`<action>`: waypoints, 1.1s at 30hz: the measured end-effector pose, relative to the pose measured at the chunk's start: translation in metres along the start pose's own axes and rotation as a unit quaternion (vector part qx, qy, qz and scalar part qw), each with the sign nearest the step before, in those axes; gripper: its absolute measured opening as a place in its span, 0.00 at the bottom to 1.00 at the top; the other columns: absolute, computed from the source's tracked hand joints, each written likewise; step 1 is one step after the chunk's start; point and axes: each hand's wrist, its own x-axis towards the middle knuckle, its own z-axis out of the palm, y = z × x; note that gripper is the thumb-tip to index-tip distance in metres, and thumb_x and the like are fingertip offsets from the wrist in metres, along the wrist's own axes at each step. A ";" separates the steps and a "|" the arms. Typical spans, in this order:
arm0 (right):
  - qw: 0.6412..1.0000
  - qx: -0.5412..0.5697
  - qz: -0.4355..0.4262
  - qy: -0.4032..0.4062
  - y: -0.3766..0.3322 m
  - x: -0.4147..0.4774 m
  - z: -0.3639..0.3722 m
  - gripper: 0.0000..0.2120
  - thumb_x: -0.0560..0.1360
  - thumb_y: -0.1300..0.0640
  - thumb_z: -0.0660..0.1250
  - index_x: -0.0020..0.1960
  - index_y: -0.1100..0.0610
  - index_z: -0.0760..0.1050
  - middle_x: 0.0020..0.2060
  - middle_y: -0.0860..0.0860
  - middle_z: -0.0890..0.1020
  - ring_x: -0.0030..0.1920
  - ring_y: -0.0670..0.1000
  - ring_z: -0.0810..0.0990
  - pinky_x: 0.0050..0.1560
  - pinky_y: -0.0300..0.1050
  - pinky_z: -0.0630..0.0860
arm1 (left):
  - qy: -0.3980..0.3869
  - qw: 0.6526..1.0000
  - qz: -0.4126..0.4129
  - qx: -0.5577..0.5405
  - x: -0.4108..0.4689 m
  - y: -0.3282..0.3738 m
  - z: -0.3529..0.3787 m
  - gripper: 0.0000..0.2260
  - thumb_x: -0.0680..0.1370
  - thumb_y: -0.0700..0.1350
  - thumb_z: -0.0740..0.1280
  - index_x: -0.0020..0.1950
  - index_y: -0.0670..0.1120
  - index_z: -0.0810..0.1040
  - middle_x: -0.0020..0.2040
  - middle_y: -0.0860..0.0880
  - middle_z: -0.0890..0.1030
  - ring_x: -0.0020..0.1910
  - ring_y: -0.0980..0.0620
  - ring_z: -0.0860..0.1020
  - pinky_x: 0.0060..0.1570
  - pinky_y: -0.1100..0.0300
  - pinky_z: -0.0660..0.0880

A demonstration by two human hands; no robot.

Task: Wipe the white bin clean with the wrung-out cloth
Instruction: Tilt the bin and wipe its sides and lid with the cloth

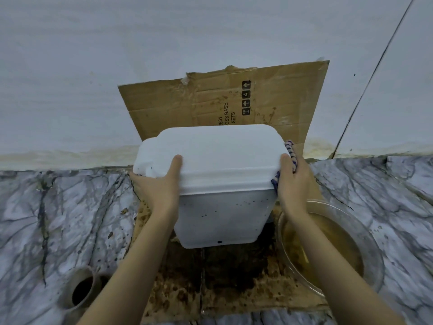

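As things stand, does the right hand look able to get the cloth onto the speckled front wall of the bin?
Probably yes. The right hand presses the cloth on the white bin at its right side; the speckled front wall is uncovered, with nothing before it.

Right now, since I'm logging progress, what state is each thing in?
White bin: lid shut, front speckled with dark spots.
Cloth: pressed to bin's side.
Left hand: gripping the bin.
Right hand: holding the cloth.
Bowl: holds murky brown water.
Cardboard: stained, wet-looking.
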 end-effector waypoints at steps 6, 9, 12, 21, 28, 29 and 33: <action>0.994 -0.101 -0.022 0.033 0.000 -0.042 0.019 0.37 0.75 0.34 0.47 0.77 0.55 0.48 0.77 0.56 0.49 0.76 0.59 0.45 0.74 0.57 0.46 | -0.015 0.840 0.354 0.410 0.014 0.007 -0.003 0.33 0.75 0.56 0.52 0.77 0.43 0.51 0.78 0.42 0.48 0.76 0.41 0.43 0.71 0.42 0.38; 0.981 -0.181 -0.066 0.022 -0.001 -0.074 0.033 0.36 0.77 0.34 0.41 0.77 0.55 0.40 0.76 0.59 0.40 0.75 0.63 0.42 0.72 0.54 0.43 | -0.066 0.791 0.402 0.457 0.018 0.009 0.005 0.26 0.77 0.48 0.47 0.72 0.41 0.67 0.73 0.44 0.66 0.75 0.40 0.56 0.72 0.42 0.49; 0.974 -0.206 -0.086 0.031 -0.001 -0.069 0.038 0.33 0.78 0.36 0.36 0.77 0.53 0.45 0.76 0.58 0.44 0.74 0.65 0.43 0.71 0.60 0.44 | -0.053 0.795 0.414 0.440 0.019 0.006 0.003 0.24 0.77 0.47 0.49 0.69 0.40 0.71 0.70 0.43 0.71 0.72 0.41 0.64 0.71 0.44 0.54; 0.981 -0.184 -0.057 0.018 -0.017 0.025 0.022 0.26 0.78 0.44 0.44 0.70 0.49 0.69 0.69 0.48 0.72 0.70 0.54 0.65 0.70 0.58 0.61 | -0.045 0.789 0.423 0.444 0.022 0.005 0.005 0.28 0.78 0.54 0.48 0.68 0.40 0.72 0.68 0.42 0.73 0.70 0.40 0.67 0.71 0.42 0.55; 0.889 -0.417 -0.188 0.016 -0.048 -0.021 0.059 0.24 0.79 0.49 0.47 0.64 0.55 0.76 0.63 0.57 0.77 0.69 0.62 0.68 0.69 0.61 0.55 | -0.043 0.785 0.424 0.449 0.017 0.001 0.003 0.28 0.77 0.55 0.49 0.68 0.40 0.72 0.68 0.42 0.74 0.69 0.39 0.68 0.70 0.41 0.55; 0.886 -0.416 -0.205 -0.008 -0.054 -0.029 0.069 0.24 0.78 0.49 0.47 0.62 0.55 0.77 0.62 0.57 0.78 0.68 0.62 0.70 0.68 0.61 0.56 | -0.043 0.785 0.424 0.449 0.017 0.001 0.003 0.28 0.77 0.55 0.49 0.68 0.40 0.72 0.68 0.42 0.74 0.69 0.39 0.68 0.70 0.42 0.55; 0.874 -0.398 -0.260 -0.097 -0.064 -0.042 0.073 0.23 0.79 0.47 0.47 0.64 0.55 0.75 0.65 0.55 0.76 0.69 0.59 0.68 0.69 0.58 0.56 | -0.055 0.783 0.429 0.447 0.020 0.001 -0.001 0.28 0.78 0.55 0.48 0.68 0.40 0.72 0.68 0.42 0.73 0.70 0.40 0.68 0.70 0.43 0.56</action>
